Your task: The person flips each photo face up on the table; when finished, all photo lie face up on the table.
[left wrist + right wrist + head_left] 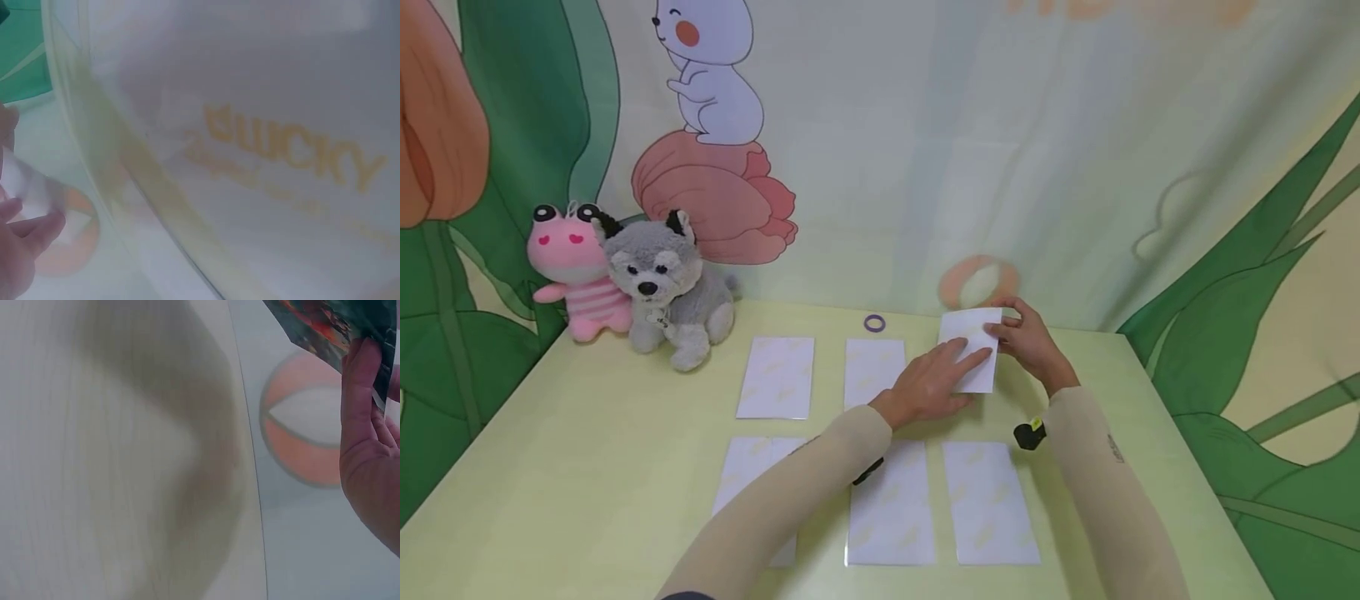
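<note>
My right hand point(1033, 346) pinches a photo print point(973, 325) by its right edge, near the table's back edge. The print stands raised, its white back facing me. Its other side, a dark green and orange picture point(319, 325), shows in the right wrist view. My left hand point(928, 383) reaches across with fingers extended over the white back; whether they press on it cannot be told. In the left wrist view, a large pale sheet with yellow lettering point(287, 147) fills most of the picture, with part of a hand point(19, 256) at the left edge.
Several white sheets lie in two rows, among them one at back left point(777, 379) and one at front right point(991, 504). A purple ring point(875, 323) lies behind them. A husky plush point(662, 279) and a pink frog plush point(583, 275) sit at the back left, against a printed curtain point(865, 167).
</note>
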`<state>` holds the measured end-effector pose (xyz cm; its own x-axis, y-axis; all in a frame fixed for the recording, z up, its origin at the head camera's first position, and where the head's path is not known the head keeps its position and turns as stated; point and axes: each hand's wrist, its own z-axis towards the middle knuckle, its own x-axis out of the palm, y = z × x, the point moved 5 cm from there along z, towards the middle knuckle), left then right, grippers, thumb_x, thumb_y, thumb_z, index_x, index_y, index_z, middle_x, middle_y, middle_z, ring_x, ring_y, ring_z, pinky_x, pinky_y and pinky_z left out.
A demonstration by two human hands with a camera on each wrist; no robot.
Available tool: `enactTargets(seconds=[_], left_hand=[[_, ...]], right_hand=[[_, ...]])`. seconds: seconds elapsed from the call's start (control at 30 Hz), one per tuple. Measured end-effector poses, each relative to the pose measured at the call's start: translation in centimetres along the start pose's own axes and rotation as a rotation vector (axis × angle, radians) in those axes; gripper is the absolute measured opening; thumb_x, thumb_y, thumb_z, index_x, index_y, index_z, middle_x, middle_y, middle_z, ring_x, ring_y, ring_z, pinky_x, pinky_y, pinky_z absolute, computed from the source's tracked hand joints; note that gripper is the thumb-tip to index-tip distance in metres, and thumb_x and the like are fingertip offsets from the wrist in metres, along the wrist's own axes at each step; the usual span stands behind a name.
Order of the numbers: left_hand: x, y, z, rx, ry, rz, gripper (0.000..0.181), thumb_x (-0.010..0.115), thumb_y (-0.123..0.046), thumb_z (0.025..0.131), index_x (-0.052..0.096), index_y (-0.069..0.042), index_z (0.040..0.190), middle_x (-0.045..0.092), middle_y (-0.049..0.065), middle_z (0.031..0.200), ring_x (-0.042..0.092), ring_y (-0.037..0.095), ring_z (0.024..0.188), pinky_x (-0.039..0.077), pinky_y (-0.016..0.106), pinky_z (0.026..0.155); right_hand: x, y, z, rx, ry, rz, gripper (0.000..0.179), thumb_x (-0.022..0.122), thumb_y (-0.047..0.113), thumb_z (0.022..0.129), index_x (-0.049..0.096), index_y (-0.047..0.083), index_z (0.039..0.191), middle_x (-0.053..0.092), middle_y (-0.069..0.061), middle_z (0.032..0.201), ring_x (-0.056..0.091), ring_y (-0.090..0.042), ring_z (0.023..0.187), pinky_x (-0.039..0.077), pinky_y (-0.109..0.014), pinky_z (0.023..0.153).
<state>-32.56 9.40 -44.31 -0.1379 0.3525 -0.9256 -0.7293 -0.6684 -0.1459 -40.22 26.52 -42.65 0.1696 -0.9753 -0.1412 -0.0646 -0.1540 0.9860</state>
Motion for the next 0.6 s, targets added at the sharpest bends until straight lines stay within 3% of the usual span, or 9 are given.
enactTargets(seconds=[0.23,0.47,0.6], left_hand=[[-0.5,-0.7,0.3,0.095,-0.137,0.002,0.056,0.062,-0.021,0.096,0.045,-0.027,0.15,0.05,0.013,0.142,0.066,0.024,0.099,0.057,0.034,0.073],[-0.8,-0.9,0.4,0.13,-0.144,-0.04,0.058,0.057,-0.008,0.098,0.041,-0.025,0.151,0.051,0.014,0.141,0.065,0.019,0.068,0.052,0.027,0.057],[-0.8,-0.9,0.6,0.124,-0.154,-0.063,0.058,0.054,-0.005,0.099,0.04,-0.024,0.151,0.054,0.012,0.138,0.062,0.017,0.063,0.052,0.026,0.057]], right_hand=[[-0.4,-0.1,-0.6,0.006,-0.017,0.198,0.033,0.057,0.001,0.098,0.043,0.018,0.123,0.07,0.004,0.086,0.067,-0.008,0.072,0.056,-0.022,0.066],[-0.5,-0.3,-1.0,0.004,0.028,0.356,0.028,0.053,0.005,0.102,0.041,0.02,0.122,0.061,0.0,0.099,0.066,-0.009,0.071,0.054,-0.022,0.062],[-0.2,-0.5,-1.3,-0.007,0.063,0.4,0.027,0.054,0.015,0.103,0.038,0.022,0.124,0.056,-0.001,0.105,0.067,-0.01,0.075,0.055,-0.022,0.064]])
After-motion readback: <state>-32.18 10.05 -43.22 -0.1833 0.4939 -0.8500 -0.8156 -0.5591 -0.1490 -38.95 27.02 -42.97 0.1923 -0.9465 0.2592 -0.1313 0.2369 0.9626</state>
